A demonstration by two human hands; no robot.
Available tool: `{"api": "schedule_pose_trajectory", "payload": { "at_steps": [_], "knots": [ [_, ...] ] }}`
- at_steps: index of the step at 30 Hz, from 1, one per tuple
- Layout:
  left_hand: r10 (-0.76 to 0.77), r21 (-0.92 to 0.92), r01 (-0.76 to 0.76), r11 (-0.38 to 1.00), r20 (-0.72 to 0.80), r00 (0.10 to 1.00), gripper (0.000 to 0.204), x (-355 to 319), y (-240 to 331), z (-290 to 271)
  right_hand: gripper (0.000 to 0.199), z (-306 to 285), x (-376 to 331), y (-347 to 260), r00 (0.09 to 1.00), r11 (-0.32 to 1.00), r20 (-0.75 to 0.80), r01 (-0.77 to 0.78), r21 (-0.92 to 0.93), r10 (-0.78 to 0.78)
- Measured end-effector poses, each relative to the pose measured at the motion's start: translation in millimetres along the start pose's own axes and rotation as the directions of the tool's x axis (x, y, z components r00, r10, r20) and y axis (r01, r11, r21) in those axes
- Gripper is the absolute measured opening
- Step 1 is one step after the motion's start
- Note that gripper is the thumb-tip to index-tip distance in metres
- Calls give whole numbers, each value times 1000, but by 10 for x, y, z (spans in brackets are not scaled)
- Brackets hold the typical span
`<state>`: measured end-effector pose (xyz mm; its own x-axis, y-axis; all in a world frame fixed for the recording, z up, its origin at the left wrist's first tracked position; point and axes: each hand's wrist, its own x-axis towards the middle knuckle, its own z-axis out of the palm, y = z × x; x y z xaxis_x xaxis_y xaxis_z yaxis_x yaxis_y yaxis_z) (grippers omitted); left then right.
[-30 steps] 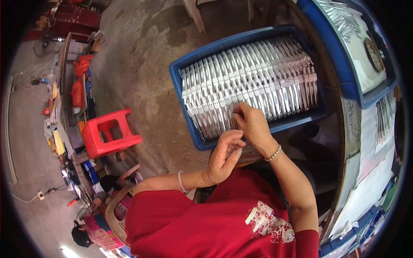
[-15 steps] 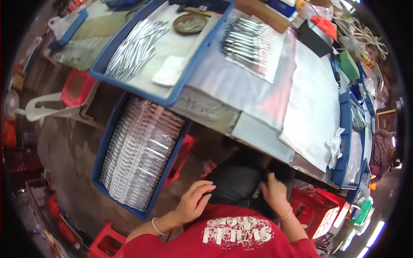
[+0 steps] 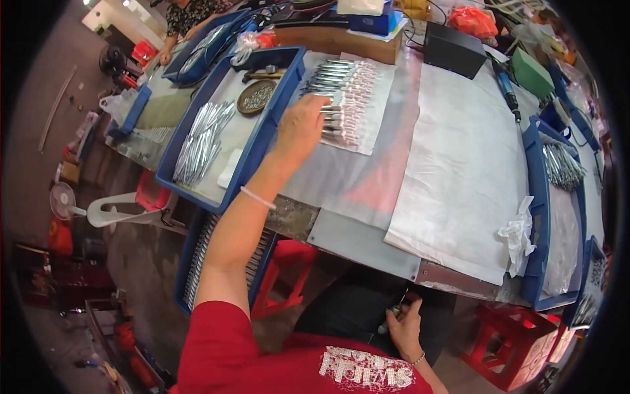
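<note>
My left hand [image 3: 300, 130] is stretched over the table, its fingers bent at the left edge of a row of slender shiny metal tools [image 3: 341, 82] with pale pinkish ends. The row lies on a white sheet [image 3: 377, 125]. Whether a tool is between my fingertips is hidden by the hand. Low by my lap, my right hand [image 3: 405, 328] is curled around a small tool with a grey-green handle [image 3: 387, 320], only partly visible.
A blue tray [image 3: 246, 164] holds loose metal rods [image 3: 203, 141], a round brown dish [image 3: 256, 97] and a hammer [image 3: 264, 72]. Below it stands a blue crate [image 3: 187, 276] of metal pieces. Another blue tray [image 3: 535, 217] is at right, beside crumpled white plastic [image 3: 518, 236]. A person's arm [image 3: 172, 44] shows far left.
My left hand has moved from beside my lap up and forward to the row of metal tools. My right hand stays low near my lap. The view has shifted.
</note>
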<state>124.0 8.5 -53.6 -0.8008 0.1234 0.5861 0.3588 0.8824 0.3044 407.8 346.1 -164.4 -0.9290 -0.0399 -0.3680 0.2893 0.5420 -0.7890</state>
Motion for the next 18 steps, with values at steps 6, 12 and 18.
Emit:
{"api": "schedule_pose_trajectory", "payload": {
  "at_steps": [6, 12, 18],
  "knots": [
    [137, 324, -193, 926, 188, 973, 19, 240, -273, 166, 57, -23, 46, 104, 999, 999, 8, 31, 8, -31],
    [252, 337, -309, 889, 201, 947, 18, 273, -273, 93, 54, -73, -6, -6, 1000, 997, 23, 16, 73, -18],
    [-112, -371, -4, 929, -292, 950, 17, 36, 356, -372, 33, -148, 0, -12, 990, 804, 137, -97, 587, 19]
  ]
}}
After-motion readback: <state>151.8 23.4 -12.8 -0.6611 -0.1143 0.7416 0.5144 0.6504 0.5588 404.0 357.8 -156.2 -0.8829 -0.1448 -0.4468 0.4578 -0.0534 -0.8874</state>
